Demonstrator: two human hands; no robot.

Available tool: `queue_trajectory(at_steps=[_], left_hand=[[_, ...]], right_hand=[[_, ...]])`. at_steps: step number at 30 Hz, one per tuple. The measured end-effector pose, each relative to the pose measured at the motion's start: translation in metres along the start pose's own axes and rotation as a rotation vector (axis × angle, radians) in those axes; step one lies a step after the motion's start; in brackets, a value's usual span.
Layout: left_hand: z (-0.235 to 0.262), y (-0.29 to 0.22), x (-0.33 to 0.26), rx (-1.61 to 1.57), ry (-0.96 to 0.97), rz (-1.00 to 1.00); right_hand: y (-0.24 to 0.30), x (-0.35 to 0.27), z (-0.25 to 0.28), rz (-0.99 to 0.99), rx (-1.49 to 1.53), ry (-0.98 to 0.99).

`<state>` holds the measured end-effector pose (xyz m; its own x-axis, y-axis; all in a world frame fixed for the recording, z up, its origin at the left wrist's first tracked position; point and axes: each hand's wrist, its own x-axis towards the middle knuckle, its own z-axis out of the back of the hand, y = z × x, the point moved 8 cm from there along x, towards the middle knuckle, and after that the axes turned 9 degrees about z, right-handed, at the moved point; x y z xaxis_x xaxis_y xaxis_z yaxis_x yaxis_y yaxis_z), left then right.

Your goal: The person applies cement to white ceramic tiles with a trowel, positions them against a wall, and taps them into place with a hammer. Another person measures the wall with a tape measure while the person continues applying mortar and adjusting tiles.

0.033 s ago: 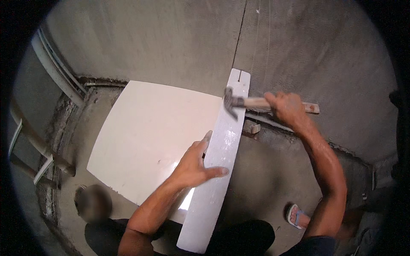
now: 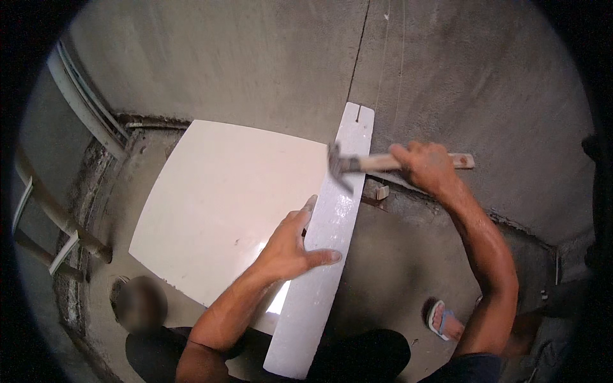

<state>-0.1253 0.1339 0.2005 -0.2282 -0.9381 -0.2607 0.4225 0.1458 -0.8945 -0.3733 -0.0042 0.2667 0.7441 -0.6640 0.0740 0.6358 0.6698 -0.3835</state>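
A claw hammer (image 2: 377, 163) with a pale wooden handle is in my right hand (image 2: 426, 167), fingers wrapped round the handle. Its dark head, smeared by motion, is over the left edge of a long white bar (image 2: 305, 319), near the bar's far end; contact cannot be told. The bar is flat, with a narrow slot at its far tip. My left hand (image 2: 288, 247) grips the bar around its middle, thumb on top and fingers along its left side. Under its left side lies a large cream tile (image 2: 223, 191), reaching toward the wall.
A grey plastered wall (image 2: 242, 70) rises behind the tile, with thin strings hanging at the right. Pipes (image 2: 83, 102) run along the left. My sandalled foot (image 2: 444, 320) is on the rough floor (image 2: 396, 274) at right. A small block (image 2: 382, 193) lies by the wall base.
The hammer head has shifted left and slightly down, over the bar's left edge. My right hand has moved a little with it. My left hand and the bar look unmoved.
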Motion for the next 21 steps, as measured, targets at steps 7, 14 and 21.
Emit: queue_trajectory(at_steps=[7,14,21], left_hand=[[0.001,-0.006,-0.002,-0.058,0.041,-0.045],[-0.001,-0.007,-0.003,-0.04,0.063,-0.004],[-0.002,0.002,0.0,-0.123,0.041,-0.045]], right_hand=[[-0.036,0.012,0.0,-0.145,-0.062,-0.03],[0.015,-0.002,0.01,0.126,0.09,-0.057],[-0.049,0.01,0.004,-0.287,-0.03,0.075]])
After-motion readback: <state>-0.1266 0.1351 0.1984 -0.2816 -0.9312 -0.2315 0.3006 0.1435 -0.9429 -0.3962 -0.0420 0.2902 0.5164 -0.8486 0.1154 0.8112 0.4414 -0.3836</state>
